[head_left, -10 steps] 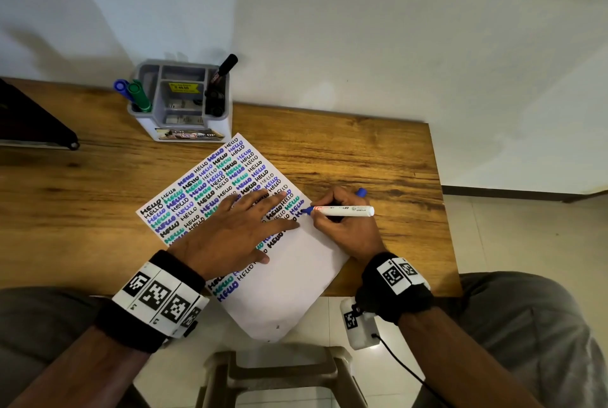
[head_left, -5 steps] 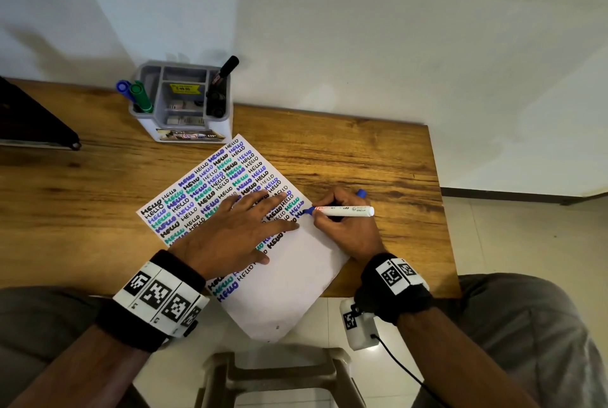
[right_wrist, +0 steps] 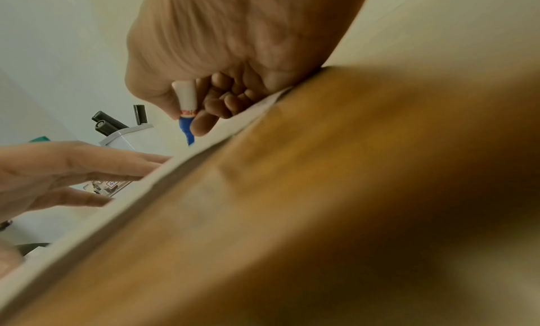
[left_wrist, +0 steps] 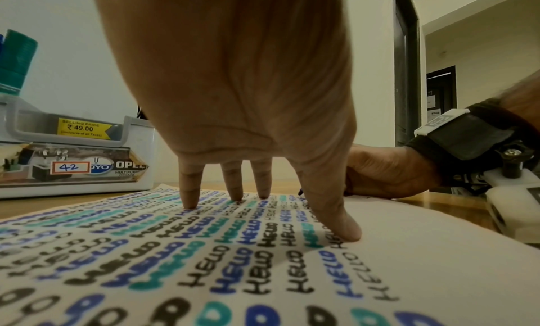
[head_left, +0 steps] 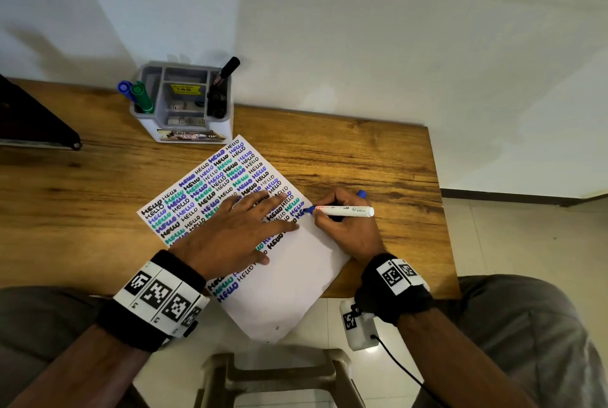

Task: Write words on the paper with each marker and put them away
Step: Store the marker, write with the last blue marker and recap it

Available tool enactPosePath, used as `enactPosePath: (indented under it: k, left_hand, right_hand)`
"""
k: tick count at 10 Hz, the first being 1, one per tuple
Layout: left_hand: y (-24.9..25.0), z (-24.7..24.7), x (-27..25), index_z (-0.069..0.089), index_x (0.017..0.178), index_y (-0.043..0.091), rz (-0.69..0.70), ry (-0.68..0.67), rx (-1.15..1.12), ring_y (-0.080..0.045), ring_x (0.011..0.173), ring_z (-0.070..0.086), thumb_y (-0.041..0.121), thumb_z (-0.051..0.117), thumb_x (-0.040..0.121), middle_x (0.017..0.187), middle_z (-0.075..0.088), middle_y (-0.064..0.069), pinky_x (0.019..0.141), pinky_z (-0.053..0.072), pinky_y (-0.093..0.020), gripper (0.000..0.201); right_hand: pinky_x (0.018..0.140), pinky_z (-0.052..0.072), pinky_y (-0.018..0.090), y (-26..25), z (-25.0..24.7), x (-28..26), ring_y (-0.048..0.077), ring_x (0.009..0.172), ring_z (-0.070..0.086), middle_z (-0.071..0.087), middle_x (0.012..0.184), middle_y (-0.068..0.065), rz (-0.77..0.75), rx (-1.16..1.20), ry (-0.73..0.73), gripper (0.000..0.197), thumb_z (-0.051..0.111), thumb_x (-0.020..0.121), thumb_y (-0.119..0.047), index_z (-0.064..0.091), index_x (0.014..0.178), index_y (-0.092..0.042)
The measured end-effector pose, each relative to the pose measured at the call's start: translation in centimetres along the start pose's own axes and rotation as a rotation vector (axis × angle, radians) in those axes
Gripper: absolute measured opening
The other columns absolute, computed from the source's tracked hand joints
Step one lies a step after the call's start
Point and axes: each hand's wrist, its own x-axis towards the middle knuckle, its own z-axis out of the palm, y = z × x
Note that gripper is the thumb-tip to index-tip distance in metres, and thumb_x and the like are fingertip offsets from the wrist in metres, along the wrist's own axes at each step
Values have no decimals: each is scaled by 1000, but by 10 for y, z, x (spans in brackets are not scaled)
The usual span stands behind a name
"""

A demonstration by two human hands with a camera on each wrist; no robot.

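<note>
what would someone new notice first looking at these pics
The white paper, angled across the wooden desk's near edge, is packed with rows of HELLO in black, blue and teal. The left hand presses it flat while the right hand grips a blue marker, tip on the sheet. A grey organizer with markers stands behind.

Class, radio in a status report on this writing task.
Left hand flat, pinning paper. Right hand gripping blue marker, tip on paper. Nothing obstructing.
</note>
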Motion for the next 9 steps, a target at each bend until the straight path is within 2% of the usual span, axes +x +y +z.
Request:
enactPosePath:
  k: [2,4,7,8,9]
  left_hand:
    - [1,-1,0,20,149,49,1,3,0,-23,151,-5,43,65,90,165,-6,5,120,11,-51,74]
    - [1,-1,0,20,149,49,1,-1,1,-23,151,-6,43,64,90,165,-6,5,120,11,-51,74]
    - [0,-1,-1,19,149,49,3,-3,4,-23,151,-6,43,63,91,165,-7,5,120,10,-51,74]
    - [1,-2,-1,19,149,49,2,-8,0,-24,151,-5,43,63,91,165,-7,5,120,10,-52,74]
    - [1,-2,-1,19,149,49,6,-6,4,-24,151,-6,44,63,91,165,-7,4,120,10,-52,73]
  right_hand:
    - [60,44,16,1,-1,1,3,67,57,66,76,-3,8,4,4,10,73,82,1,66,78,-5]
    - [59,42,16,1,-2,0,3,65,54,61,72,-9,-10,-19,4,22,72,80,4,61,71,-13]
    - [59,43,14,2,-1,0,1,65,56,63,72,-15,-9,-13,19,13,73,82,0,64,76,-7]
    - [59,42,17,3,-2,1,2,64,55,63,72,-15,2,-17,25,17,72,80,2,61,73,-9]
    - [58,42,15,2,-3,1,1,64,55,63,71,-9,15,-8,41,12,72,82,1,62,76,-4]
